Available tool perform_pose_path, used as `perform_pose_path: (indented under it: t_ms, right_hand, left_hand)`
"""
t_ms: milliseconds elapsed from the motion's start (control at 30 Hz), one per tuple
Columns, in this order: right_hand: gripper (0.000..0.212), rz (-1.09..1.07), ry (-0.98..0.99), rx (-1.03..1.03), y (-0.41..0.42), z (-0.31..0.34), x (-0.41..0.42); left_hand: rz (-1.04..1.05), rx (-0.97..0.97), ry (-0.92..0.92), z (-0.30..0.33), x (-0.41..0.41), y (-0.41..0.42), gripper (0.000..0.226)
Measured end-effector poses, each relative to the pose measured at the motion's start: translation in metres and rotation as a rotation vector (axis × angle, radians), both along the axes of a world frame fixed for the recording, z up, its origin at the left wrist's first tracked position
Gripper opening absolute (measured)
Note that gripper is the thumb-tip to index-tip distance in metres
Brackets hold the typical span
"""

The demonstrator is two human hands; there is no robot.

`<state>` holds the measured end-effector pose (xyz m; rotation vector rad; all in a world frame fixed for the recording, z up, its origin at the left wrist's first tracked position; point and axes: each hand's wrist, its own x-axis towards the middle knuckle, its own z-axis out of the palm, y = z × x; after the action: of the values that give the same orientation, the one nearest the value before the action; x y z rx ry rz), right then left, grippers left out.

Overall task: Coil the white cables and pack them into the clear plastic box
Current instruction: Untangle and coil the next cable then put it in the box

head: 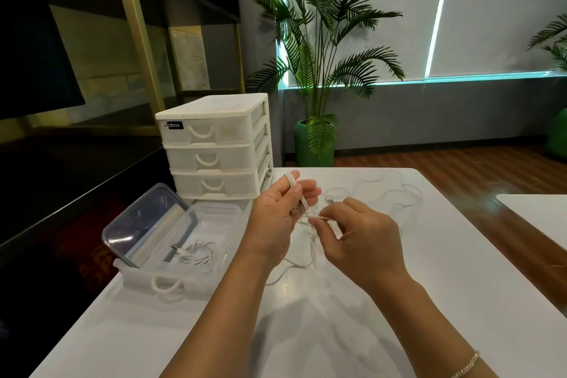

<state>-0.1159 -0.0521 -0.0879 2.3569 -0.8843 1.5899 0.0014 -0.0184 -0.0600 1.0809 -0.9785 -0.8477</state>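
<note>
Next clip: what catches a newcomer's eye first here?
Two hands at centre: the left hand holds a white cable looped over its fingers while the right hand pinches the strand. To the left, a clear plastic box holds one coiled cable; more loose cable sprawls behind.

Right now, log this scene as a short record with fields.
left hand: left hand holds a white cable looped over its fingers
right hand: right hand pinches the same cable
packed: one coiled cable lies in the clear plastic box
lid: lid leans at the box's left side
loose: more cables lie on the table
behind box: drawer unit
</note>
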Motion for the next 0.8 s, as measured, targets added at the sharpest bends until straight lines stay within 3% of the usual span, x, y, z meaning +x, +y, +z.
perform_pose_path:
  t_ms: [67,167,267,533,800]
  right_hand:
    - [0.017,0.001,-0.003,-0.003,-0.002,0.000,-0.002]
    - [0.016,0.006,-0.021,-0.015,-0.003,0.002,-0.004]
    - [0.015,-0.004,-0.044,-0.022,-0.005,0.002,-0.006]
    - [0.021,-0.005,-0.059,-0.042,-0.005,0.003,-0.006]
    - [0.023,-0.036,-0.106,-0.017,-0.011,0.001,-0.009]
  left_hand:
    - [0.035,0.014,-0.216,-0.001,-0.003,0.001,0.027]
    - [-0.008,0.053,-0.317,-0.002,-0.006,0.003,0.028]
    - [-0.077,0.083,-0.355,-0.006,-0.007,-0.001,0.037]
    - [-0.200,0.016,-0.425,-0.010,-0.003,-0.001,0.037]
    - [-0.263,0.089,-0.410,-0.010,-0.004,0.000,0.035]
